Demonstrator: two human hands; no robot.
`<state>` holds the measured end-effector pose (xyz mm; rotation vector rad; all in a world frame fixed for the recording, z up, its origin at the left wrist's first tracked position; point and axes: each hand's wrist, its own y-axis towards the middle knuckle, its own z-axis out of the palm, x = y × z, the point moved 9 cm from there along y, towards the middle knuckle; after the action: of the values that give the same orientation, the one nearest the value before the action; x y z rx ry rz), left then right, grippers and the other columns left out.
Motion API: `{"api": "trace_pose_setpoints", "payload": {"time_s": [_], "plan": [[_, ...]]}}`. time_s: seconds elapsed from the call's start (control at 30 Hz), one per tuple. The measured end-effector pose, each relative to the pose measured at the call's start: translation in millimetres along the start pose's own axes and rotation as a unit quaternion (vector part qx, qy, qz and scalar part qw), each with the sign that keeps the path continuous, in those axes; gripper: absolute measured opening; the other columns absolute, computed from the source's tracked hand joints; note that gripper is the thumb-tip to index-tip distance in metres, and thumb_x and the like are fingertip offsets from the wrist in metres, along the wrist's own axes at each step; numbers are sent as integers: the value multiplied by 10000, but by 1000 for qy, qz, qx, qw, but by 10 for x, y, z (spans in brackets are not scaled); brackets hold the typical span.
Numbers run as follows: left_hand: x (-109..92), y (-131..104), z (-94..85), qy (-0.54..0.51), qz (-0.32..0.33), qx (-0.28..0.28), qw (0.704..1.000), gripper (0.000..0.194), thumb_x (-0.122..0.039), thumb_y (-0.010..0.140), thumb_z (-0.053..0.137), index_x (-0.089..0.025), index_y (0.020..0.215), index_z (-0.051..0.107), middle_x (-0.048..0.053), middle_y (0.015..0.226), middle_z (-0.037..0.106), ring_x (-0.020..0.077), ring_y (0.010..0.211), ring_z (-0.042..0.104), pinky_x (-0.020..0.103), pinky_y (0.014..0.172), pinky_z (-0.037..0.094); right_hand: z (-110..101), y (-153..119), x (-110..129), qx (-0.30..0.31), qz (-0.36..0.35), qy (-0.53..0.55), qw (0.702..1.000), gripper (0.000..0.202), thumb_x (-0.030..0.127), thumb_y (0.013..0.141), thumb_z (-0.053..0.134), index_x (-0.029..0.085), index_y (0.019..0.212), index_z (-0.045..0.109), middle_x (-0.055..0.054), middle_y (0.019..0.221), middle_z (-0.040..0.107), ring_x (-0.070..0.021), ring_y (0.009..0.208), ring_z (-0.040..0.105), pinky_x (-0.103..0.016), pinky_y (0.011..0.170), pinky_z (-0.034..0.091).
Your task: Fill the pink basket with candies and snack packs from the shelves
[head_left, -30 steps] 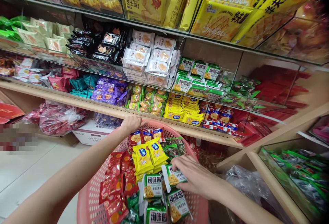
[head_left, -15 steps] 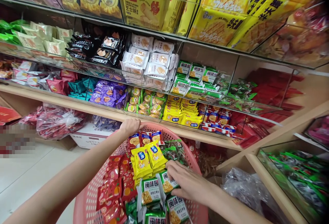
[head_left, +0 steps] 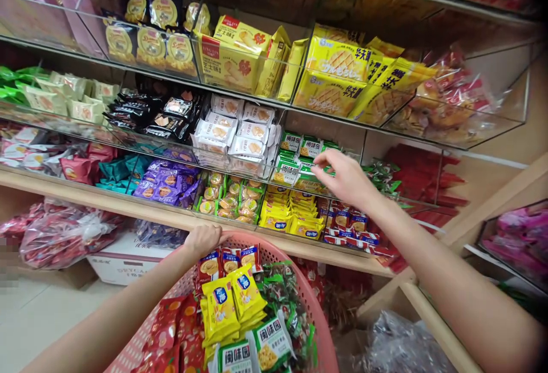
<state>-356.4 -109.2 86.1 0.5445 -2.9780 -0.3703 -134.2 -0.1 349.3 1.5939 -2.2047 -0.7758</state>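
Note:
My left hand (head_left: 204, 239) is closed over the far rim of a pink perforated plastic basket (head_left: 322, 333). Inside the basket lie yellow snack packets (head_left: 220, 307), green-and-white biscuit packets (head_left: 273, 340), red packets (head_left: 165, 327), red-and-blue packets (head_left: 231, 260) and dark green wrapped sweets (head_left: 280, 284). My right hand (head_left: 345, 178) reaches past the basket to the shelf, fingers apart and nothing seen in them. Its fingertips are at the green-and-white packets (head_left: 286, 170) in a clear shelf compartment, partly covering them; whether they touch is unclear.
Clear-fronted shelves hold white packets (head_left: 252, 130), yellow waffle packs (head_left: 331, 71), purple packets (head_left: 166, 182) and small yellow packets (head_left: 278, 213). Beneath the wooden ledge (head_left: 162, 219) are a white carton (head_left: 124, 259) and a plastic bag of red packets (head_left: 72, 236). Crumpled clear plastic (head_left: 398, 341) lies lower right.
My right hand has left the green-and-white packets in the basket and risen to the shelf compartment. My left hand still grips the rim. The view has tilted upward.

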Motion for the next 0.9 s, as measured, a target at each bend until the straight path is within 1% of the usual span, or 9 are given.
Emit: {"api": "trace_pose_setpoints", "payload": {"time_s": [0.07,0.17,0.23,0.3,0.4,0.5,0.67,0.8,0.9], "plan": [[1,-3,-7,7,1,-3,1000,735,-631,819,144,-83,812,634,222,737,656,280,707,639,349,615,439,58,219,-307,5,32,-72,997,203,265,849,393,171,995,498,-92,986,562,-217,905,520,-320,756,399],[5,-6,-1,21,6,-4,1000,732,-622,824,131,-86,824,629,213,726,659,278,699,642,344,605,441,229,380,-660,36,80,-187,978,338,217,829,387,137,1151,454,-136,1104,540,-266,1000,479,-354,795,379],[14,-5,7,19,6,-4,1000,734,-626,822,132,-85,814,628,210,720,660,278,695,643,341,603,443,309,417,-779,39,88,-255,962,424,168,818,370,109,1237,393,-159,1143,525,-281,1028,458,-388,851,341],[27,-2,12,15,1,-5,1000,736,-631,820,135,-85,799,628,209,714,660,275,688,644,337,597,445,358,432,-846,36,88,-304,948,481,125,810,347,97,1290,339,-172,1165,516,-284,1041,448,-433,908,277],[24,1,9,13,4,-11,1000,733,-620,828,132,-84,791,630,208,700,660,271,680,646,332,589,448,418,438,-933,51,98,-341,934,514,89,809,310,98,1323,301,-176,1109,557,-294,1069,430,-498,934,201],[21,1,2,3,5,-19,1000,729,-613,833,132,-85,788,633,209,695,659,272,678,647,336,587,451,442,431,-961,64,104,-359,925,498,78,809,295,88,1306,334,-169,992,609,-290,1028,453,-511,927,176],[19,2,11,6,2,-10,1000,725,-617,829,136,-91,788,634,206,716,662,283,697,648,348,598,454,357,385,-848,21,89,-387,918,429,80,829,260,67,1220,434,-172,933,607,-265,898,493,-471,911,189],[12,-1,6,16,-3,1,1000,735,-623,825,130,-87,796,632,211,730,662,287,704,648,353,598,456,303,368,-810,7,88,-383,919,377,75,822,267,38,1099,520,-183,919,582,-275,903,476,-446,885,223],[19,-2,1,9,-8,-4,1000,733,-629,820,137,-87,801,630,212,720,660,281,696,646,348,599,456,286,376,-826,12,97,-372,923,347,70,805,287,59,1008,568,-188,930,568,-290,928,456,-451,858,242]]}}
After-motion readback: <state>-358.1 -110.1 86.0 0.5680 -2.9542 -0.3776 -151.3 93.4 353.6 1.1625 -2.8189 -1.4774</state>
